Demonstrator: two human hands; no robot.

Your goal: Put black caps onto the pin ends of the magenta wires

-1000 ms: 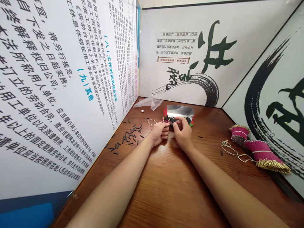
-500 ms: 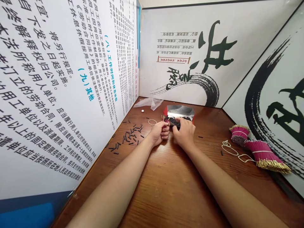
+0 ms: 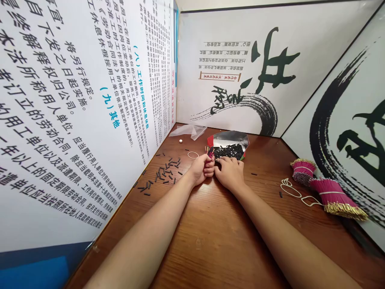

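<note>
My left hand (image 3: 203, 167) is closed around a small bunch of thin pink wires (image 3: 209, 151), whose tips stick up above the fingers. Close on its right, my right hand (image 3: 229, 171) has its fingers bent, with thumb and fingertips near the bunch; what they hold, if anything, is too small to make out. Just beyond the hands lies an open bag (image 3: 245, 140), silvery inside with red edges, holding a heap of short black tubes (image 3: 229, 151).
Loose black tubes (image 3: 164, 172) are scattered at the left. A clear plastic bag (image 3: 189, 130), a white bead (image 3: 181, 141) and a rubber band (image 3: 193, 154) lie behind. Two banded pink wire bundles (image 3: 335, 196) sit right, near looped bands (image 3: 290, 188). Printed panels (image 3: 228, 24) enclose the table.
My right hand has moved back from over the heap of black tubes, down and slightly left toward my left hand. More of the heap shows. My left hand has barely moved.
</note>
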